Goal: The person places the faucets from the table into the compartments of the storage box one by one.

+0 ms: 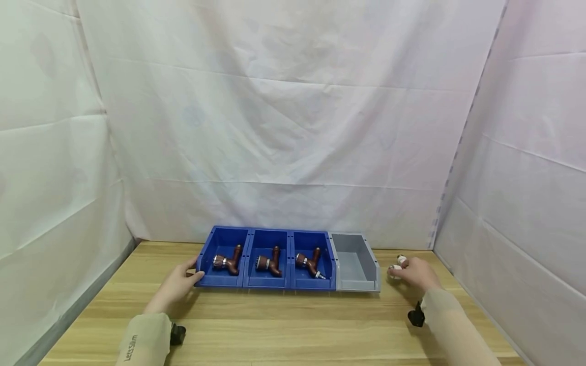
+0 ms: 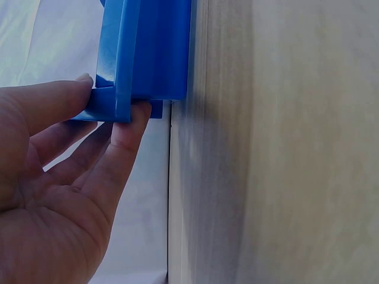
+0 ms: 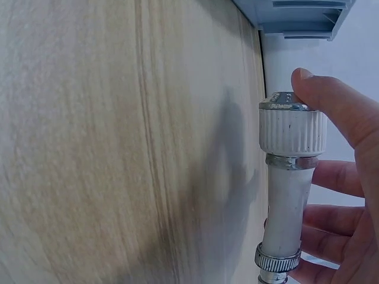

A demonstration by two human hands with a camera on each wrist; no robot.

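Observation:
My left hand (image 1: pixel 177 285) grips the front left corner of the leftmost blue bin (image 1: pixel 218 280). In the left wrist view the thumb lies on one side of the blue wall (image 2: pixel 122 59) and the fingers on the other. Right of the bins, my right hand (image 1: pixel 420 274) holds a white tap (image 3: pixel 287 204) with a ribbed knob, chrome cap and chrome rings. Its thumb presses by the cap, and the other fingers lie behind the tap's body. From the head view, the hand partly hides this tap.
Three blue bins and one grey bin (image 1: pixel 352 258) stand joined in a row. Each blue bin holds a brown tap: left (image 1: pixel 232 264), middle (image 1: pixel 273 264), right (image 1: pixel 311 263). No item shows in the grey bin. White curtains (image 1: pixel 284 127) enclose the wooden table (image 1: pixel 274 330) behind and at the sides.

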